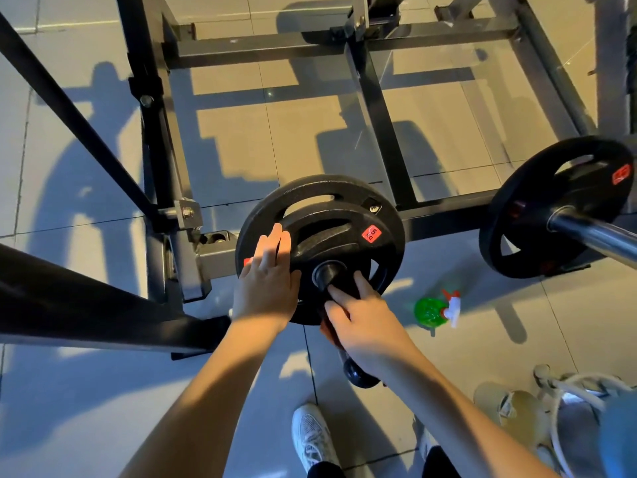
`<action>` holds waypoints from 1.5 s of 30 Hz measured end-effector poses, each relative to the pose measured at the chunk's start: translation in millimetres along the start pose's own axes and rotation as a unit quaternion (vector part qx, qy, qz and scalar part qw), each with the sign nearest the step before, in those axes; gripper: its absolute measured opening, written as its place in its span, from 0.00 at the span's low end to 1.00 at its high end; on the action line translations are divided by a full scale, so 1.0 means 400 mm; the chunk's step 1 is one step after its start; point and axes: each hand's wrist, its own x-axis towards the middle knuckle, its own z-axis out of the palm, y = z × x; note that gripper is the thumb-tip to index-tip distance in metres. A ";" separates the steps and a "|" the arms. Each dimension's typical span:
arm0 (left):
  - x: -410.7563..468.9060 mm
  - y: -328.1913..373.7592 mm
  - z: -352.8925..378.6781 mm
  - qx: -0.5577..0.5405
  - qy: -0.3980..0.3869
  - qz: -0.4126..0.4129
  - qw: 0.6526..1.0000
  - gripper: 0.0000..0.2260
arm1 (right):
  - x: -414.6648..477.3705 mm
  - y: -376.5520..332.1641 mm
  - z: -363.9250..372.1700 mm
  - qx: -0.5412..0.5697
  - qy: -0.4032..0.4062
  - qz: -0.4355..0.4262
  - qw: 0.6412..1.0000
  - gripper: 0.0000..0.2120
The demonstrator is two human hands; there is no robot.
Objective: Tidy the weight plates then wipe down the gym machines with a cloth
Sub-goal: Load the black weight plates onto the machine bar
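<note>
A small black 5 kg weight plate (339, 243) with a red label sits on a black storage peg (327, 274) in front of a larger black plate (265, 208). My left hand (267, 281) lies flat with straight fingers against the small plate's left face. My right hand (362, 319) presses its fingers on the plate's lower part beside the peg; the fingers look mostly extended. No cloth shows in either hand.
A second large black plate (558, 205) hangs on a chrome bar (593, 232) at right. A green spray bottle (436, 310) lies on the tiled floor. Black machine frame beams (86, 305) cross at left. A small black weight (358, 372) and my shoes (312, 436) are below.
</note>
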 end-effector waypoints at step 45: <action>0.006 -0.019 0.018 0.012 0.055 0.052 0.997 0.28 | 0.103 -0.082 -0.015 -0.089 -0.014 0.177 0.980 0.36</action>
